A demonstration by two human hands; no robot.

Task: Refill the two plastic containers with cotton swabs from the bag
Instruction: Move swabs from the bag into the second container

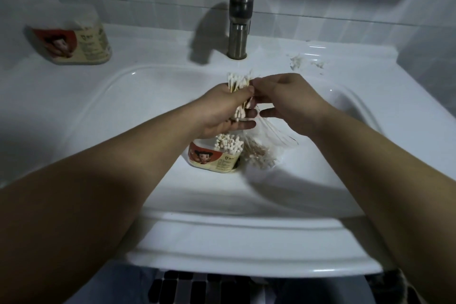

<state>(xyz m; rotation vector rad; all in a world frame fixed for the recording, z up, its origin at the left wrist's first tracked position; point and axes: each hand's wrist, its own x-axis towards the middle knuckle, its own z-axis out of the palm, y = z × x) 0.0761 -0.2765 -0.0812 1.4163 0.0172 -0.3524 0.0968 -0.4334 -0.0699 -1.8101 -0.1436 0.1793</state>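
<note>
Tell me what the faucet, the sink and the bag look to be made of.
Faucet: brushed metal, probably stainless steel; dull grey sheen, soft reflections.
Sink: glazed ceramic by its look; glossy white with sharp highlights, though enamel is possible.
Bag: thin clear plastic film; swabs show through it, creases glint.

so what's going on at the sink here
A person is refilling swab containers over the sink. The left hand grips a bundle of swabs; the right hand reaches the bundle's top end with its fingers. Below, an open container already holding swabs stands in the basin beside the bag. A second container sits on the counter, back left.
</note>
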